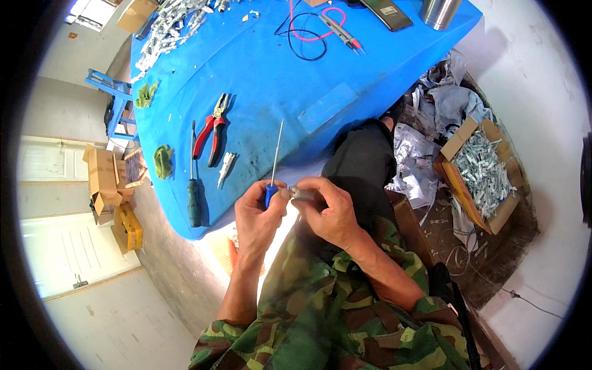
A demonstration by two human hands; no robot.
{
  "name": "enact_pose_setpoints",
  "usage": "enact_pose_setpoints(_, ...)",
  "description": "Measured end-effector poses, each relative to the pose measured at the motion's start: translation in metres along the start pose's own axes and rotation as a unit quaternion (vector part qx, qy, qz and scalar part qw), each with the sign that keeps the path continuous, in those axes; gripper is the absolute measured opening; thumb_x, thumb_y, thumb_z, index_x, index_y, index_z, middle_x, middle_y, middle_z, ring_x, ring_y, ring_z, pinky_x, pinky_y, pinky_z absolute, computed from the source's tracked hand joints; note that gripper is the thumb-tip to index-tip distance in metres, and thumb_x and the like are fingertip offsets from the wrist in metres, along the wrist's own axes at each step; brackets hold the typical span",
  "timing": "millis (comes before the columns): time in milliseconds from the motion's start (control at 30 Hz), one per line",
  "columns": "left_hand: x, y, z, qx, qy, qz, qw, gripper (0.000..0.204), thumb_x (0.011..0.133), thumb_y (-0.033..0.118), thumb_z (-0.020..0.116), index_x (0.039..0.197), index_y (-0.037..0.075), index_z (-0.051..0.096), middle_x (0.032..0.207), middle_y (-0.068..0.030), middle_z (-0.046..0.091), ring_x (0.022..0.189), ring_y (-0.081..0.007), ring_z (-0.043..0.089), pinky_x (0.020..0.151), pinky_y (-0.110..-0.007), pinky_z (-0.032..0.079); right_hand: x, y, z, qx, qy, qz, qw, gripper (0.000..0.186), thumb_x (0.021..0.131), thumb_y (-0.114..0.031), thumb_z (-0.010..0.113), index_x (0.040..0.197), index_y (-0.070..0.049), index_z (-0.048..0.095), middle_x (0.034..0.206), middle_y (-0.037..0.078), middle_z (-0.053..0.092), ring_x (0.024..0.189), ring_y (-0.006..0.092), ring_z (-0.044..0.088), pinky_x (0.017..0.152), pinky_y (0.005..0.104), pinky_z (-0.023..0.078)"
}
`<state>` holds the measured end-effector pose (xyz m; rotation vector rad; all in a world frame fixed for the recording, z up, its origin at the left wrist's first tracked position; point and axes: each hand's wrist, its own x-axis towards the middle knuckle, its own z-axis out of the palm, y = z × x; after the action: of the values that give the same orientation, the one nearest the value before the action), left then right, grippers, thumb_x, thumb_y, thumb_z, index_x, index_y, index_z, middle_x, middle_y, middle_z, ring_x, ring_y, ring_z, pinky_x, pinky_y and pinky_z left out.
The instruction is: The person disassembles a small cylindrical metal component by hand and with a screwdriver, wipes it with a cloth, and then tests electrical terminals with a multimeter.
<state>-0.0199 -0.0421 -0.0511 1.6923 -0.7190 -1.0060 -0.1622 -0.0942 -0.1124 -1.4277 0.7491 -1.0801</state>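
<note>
i saw the left hand (261,213) curled round a blue screwdriver (271,193), shaft up, and the right hand (332,209) pinching a small grey piece (302,193) beside it (just past the edge of the table (265,92)); a loosened pinch could have dropped that piece.

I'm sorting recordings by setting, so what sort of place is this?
Probably a small repair or hand-assembly workshop: red-and-black-handled combination pliers and a dark-green-handled screwdriver lie on a blue-covered table, and an open cardboard box at right is filled with small metallic-looking parts.
</note>
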Motion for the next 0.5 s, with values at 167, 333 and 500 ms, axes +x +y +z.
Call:
enact_pose_setpoints(167, -0.001, -0.002, -0.004, -0.018, -0.013, -0.014, 1.000, 0.009, 0.096, 0.007, 0.069, 0.102, -0.001, 0.068, 0.072, 0.0012, 0.061, 0.054, -0.0041, 0.049, 0.046, -0.021, 0.036, -0.002, 0.005, 0.000, 0.045, -0.010, 0.031, 0.998, 0.029, 0.086, 0.001, 0.081, 0.111, -0.001, 0.066, 0.096, 0.010, 0.075, 0.083, 0.0131, 0.073, 0.071, 0.0289, 0.057)
enact_pose_setpoints(333, -0.001, -0.006, -0.011, 0.012, -0.012, -0.005, 1.000, 0.014, 0.094, 0.009, 0.074, 0.103, -0.001, 0.071, 0.079, 0.0026, 0.064, 0.069, -0.0040, 0.057, 0.061, -0.020, 0.044, -0.002, 0.002, -0.002, 0.032, -0.032, 0.052, 0.998, 0.029, 0.086, 0.001, 0.081, 0.111, 0.000, 0.067, 0.098, 0.009, 0.076, 0.083, 0.0119, 0.073, 0.072, 0.0285, 0.058)
enact_pose_setpoints(500, -0.002, -0.004, -0.012, 0.043, -0.013, 0.018, 0.999, 0.011, 0.096, 0.007, 0.072, 0.103, -0.001, 0.069, 0.077, 0.0019, 0.062, 0.062, -0.0038, 0.052, 0.054, -0.021, 0.039, -0.001, -0.001, 0.001, 0.030, -0.018, 0.030, 0.999, 0.031, 0.085, 0.001, 0.081, 0.113, -0.001, 0.068, 0.102, 0.012, 0.075, 0.086, 0.0137, 0.073, 0.072, 0.0288, 0.057)
